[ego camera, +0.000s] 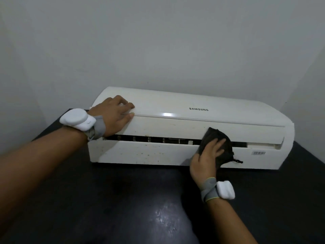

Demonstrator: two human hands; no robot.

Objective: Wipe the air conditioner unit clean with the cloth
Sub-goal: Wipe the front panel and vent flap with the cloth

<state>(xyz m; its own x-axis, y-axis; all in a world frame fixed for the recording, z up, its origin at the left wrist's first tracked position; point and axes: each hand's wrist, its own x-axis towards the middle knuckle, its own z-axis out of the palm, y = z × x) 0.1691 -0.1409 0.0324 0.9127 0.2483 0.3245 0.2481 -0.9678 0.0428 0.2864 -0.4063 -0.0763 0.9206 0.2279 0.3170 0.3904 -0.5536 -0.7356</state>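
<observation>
Dark table point(123, 199) carries the unit point(175, 152) along its back edge, your left hand point(112, 115) flat and unclenched on its top-left corner, your right hand point(207, 155) pressing the cloth point(215, 136) open-palmed over the vent slot, where a dangling thread could snag.

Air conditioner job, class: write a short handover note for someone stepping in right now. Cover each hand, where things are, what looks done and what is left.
Left hand: flat on the air conditioner at its upper left end, steadying it, holding nothing.
Right hand: fingers spread, pressing the dark cloth on the front, over the vent slot.
The unit lies on a black table.
Done: cannot tell.
Left: brown specks on the lower front panel, left of the cloth.
</observation>
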